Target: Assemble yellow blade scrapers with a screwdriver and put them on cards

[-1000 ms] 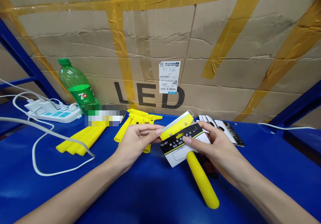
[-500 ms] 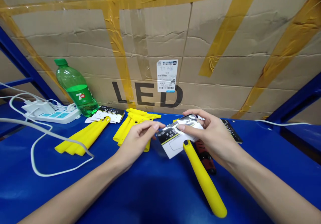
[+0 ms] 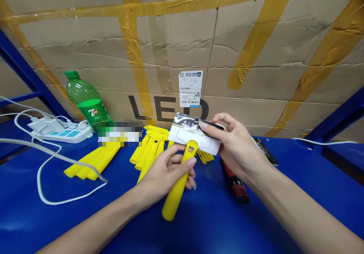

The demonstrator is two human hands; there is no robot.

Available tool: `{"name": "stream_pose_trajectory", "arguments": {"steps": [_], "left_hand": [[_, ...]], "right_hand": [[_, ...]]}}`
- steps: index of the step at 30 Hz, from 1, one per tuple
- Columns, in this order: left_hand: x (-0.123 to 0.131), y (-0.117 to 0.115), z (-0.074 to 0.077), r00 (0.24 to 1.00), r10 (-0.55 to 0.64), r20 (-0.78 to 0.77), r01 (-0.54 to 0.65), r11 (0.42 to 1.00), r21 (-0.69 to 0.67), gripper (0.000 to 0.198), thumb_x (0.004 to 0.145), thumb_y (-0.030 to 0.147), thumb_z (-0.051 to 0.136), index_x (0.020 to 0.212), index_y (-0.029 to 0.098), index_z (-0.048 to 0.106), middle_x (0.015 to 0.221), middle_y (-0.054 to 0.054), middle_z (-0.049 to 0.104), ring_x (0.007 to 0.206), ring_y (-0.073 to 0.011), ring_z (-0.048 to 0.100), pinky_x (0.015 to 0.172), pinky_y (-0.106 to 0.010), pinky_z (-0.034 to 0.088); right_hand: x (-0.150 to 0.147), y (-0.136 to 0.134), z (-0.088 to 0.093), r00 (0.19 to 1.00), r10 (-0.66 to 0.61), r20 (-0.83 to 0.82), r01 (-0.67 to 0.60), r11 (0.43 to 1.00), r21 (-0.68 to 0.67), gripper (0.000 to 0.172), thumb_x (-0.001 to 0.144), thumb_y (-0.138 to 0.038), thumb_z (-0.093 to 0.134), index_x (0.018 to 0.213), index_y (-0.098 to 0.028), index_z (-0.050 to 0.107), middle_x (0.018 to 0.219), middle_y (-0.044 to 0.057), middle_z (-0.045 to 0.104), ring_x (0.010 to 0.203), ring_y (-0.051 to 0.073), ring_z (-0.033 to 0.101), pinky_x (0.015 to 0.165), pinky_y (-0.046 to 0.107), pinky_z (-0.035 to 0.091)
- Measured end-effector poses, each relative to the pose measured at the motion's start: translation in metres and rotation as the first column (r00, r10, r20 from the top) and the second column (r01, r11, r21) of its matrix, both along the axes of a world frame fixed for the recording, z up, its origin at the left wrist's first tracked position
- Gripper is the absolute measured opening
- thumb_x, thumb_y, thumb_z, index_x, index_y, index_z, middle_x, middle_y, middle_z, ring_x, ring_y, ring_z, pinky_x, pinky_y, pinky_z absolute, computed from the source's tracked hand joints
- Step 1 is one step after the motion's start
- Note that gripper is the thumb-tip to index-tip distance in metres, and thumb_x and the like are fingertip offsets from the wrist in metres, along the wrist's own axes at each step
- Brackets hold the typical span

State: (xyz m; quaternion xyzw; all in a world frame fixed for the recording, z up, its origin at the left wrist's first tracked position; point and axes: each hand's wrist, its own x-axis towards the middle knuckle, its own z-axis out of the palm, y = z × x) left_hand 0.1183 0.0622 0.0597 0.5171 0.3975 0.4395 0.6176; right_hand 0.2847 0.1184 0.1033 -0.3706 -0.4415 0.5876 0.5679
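My left hand (image 3: 166, 172) is closed around the upper part of a yellow plastic handle (image 3: 176, 195), thumb on top. The handle's holed end lies over a black-and-white printed card (image 3: 184, 135). My right hand (image 3: 237, 146) pinches that card at its right side, thumb on the front; whatever lies behind the card is hidden. Below my right hand lies a red-and-black tool (image 3: 239, 187), like an electric screwdriver, partly covered by the hand. Several loose yellow plastic parts (image 3: 146, 148) lie behind my left hand. Smaller yellow pieces (image 3: 206, 157) show under the card.
Several yellow handles (image 3: 93, 161) lie fanned at left, their card end blurred out. Behind them stand a green bottle (image 3: 88, 98) and a white power strip (image 3: 64, 132) with trailing cables. Black printed cards (image 3: 265, 151) lie at right. A taped cardboard box (image 3: 182, 45) walls off the back.
My left hand has moved right and taken hold of the yellow handle. The handle has swung from pointing down-right to down-left, and the card has turned with it and risen slightly.
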Motion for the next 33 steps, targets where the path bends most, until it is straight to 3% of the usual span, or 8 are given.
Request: {"name": "stream_pose_trajectory", "arguments": {"steps": [4, 9, 12, 15, 18, 22, 27, 33], "left_hand": [[-0.007, 0.000, 0.009, 0.992, -0.016, -0.124, 0.023, 0.999, 0.048, 0.040, 0.094, 0.051, 0.060, 0.121, 0.024, 0.048, 0.063, 0.010, 0.055, 0.040, -0.0060, 0.052, 0.043, -0.018, 0.043], [-0.029, 0.008, 0.028, 0.934, -0.023, -0.356, 0.057, 0.995, 0.088, 0.041, 0.094, 0.049, 0.057, 0.126, 0.023, 0.051, 0.070, 0.004, 0.064, 0.049, -0.0133, 0.064, 0.047, -0.024, 0.052], [-0.055, 0.016, 0.045, 0.824, 0.119, -0.554, 0.036, 0.965, 0.261, 0.035, 0.090, 0.045, 0.063, 0.116, 0.021, 0.063, 0.077, -0.001, 0.072, 0.065, -0.0180, 0.072, 0.061, -0.028, 0.058], [-0.089, 0.022, 0.058, 0.637, 0.324, -0.700, 0.065, 0.881, 0.468, 0.036, 0.083, 0.044, 0.072, 0.111, 0.021, 0.071, 0.089, -0.004, 0.076, 0.077, -0.0201, 0.072, 0.068, -0.028, 0.055], [-0.125, 0.024, 0.065, 0.573, 0.391, -0.720, 0.005, 0.877, 0.480, 0.042, 0.079, 0.042, 0.075, 0.113, 0.019, 0.068, 0.080, -0.003, 0.076, 0.072, -0.0201, 0.071, 0.065, -0.027, 0.053], [-0.164, 0.023, 0.064, 0.488, 0.474, -0.733, -0.038, 0.851, 0.524, 0.035, 0.077, 0.040, 0.074, 0.103, 0.021, 0.059, 0.074, 0.000, 0.074, 0.069, -0.0201, 0.070, 0.061, -0.026, 0.049], [-0.194, 0.031, 0.050, 0.176, 0.421, -0.890, 0.091, 0.893, 0.441, 0.025, 0.078, 0.039, 0.069, 0.090, 0.020, 0.059, 0.071, -0.002, 0.070, 0.066, -0.0202, 0.065, 0.058, -0.027, 0.040], [-0.205, 0.043, 0.027, 0.092, 0.379, -0.921, 0.116, 0.914, 0.388, 0.028, 0.069, 0.041, 0.075, 0.077, 0.022, 0.056, 0.067, 0.000, 0.064, 0.061, -0.0190, 0.058, 0.056, -0.029, 0.032]], "right_hand": [[0.013, 0.005, 0.002, 0.990, 0.028, 0.136, -0.030, 0.999, 0.017, 0.062, 0.050, -0.033, 0.096, 0.096, -0.024, 0.057, 0.076, -0.001, 0.072, 0.063, 0.018, 0.067, 0.054, 0.028, 0.050], [0.015, 0.021, -0.001, 0.969, 0.053, 0.243, -0.062, 0.998, 0.030, 0.054, 0.054, -0.035, 0.094, 0.098, -0.022, 0.065, 0.075, 0.000, 0.072, 0.066, 0.017, 0.064, 0.054, 0.027, 0.044], [-0.006, 0.037, 0.000, 0.941, 0.092, 0.327, -0.118, 0.991, 0.062, 0.046, 0.062, -0.033, 0.090, 0.101, -0.022, 0.069, 0.075, 0.001, 0.072, 0.068, 0.017, 0.063, 0.054, 0.027, 0.042], [-0.041, 0.056, 0.004, 0.902, 0.154, 0.403, -0.195, 0.979, 0.064, 0.039, 0.071, -0.031, 0.084, 0.106, -0.020, 0.071, 0.081, 0.005, 0.074, 0.072, 0.019, 0.065, 0.055, 0.029, 0.045], [-0.085, 0.075, 0.007, 0.840, 0.213, 0.499, -0.308, 0.944, 0.115, 0.016, 0.079, -0.026, 0.076, 0.094, -0.018, 0.073, 0.088, 0.007, 0.075, 0.075, 0.019, 0.066, 0.063, 0.032, 0.052], [-0.140, 0.099, 0.001, 0.759, 0.261, 0.597, -0.413, 0.901, 0.131, 0.004, 0.082, -0.017, 0.072, 0.085, -0.017, 0.075, 0.080, 0.006, 0.074, 0.071, 0.016, 0.064, 0.069, 0.032, 0.054], [-0.194, 0.119, -0.018, 0.617, 0.236, 0.751, -0.533, 0.827, 0.178, 0.004, 0.081, -0.013, 0.071, 0.081, -0.014, 0.075, 0.074, 0.004, 0.072, 0.070, 0.014, 0.063, 0.074, 0.030, 0.051], [-0.225, 0.127, -0.041, 0.481, 0.097, 0.871, -0.594, 0.767, 0.242, 0.004, 0.081, -0.013, 0.071, 0.080, -0.017, 0.073, 0.075, 0.003, 0.072, 0.071, 0.015, 0.062, 0.072, 0.027, 0.047]]}}
